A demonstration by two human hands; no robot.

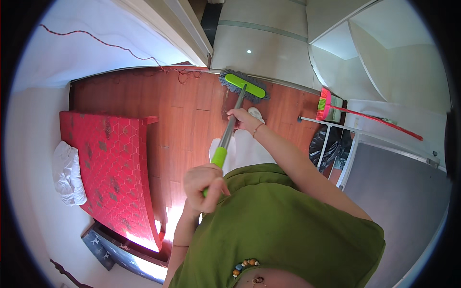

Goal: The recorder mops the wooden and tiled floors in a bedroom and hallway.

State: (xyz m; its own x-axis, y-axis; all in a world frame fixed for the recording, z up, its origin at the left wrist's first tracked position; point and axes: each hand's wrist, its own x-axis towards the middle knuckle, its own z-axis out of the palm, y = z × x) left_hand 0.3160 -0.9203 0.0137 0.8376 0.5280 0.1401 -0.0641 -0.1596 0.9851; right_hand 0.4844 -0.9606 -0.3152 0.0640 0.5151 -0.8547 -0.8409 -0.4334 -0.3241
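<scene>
A mop with a bright green plate (235, 80) and a grey fringe (225, 83) rests at the doorway, where the wooden floor meets pale tiles. Its metal pole (224, 138) slants back toward my body and ends in a green grip (219, 157). My left hand (203, 185) is closed around that grip, close to my waist. Farther along, my right hand (245, 120) wraps the metal pole. A white shoe (255, 113) shows just beyond my right hand.
A red patterned table (115, 158) stands on the left, with a white bundle (68, 174) at its far side. A pink-and-red broom (324, 103) leans on the right, near a metal-framed grey board (396, 201) and dark bags (326, 144). A red cord (185, 75) lies along the wall.
</scene>
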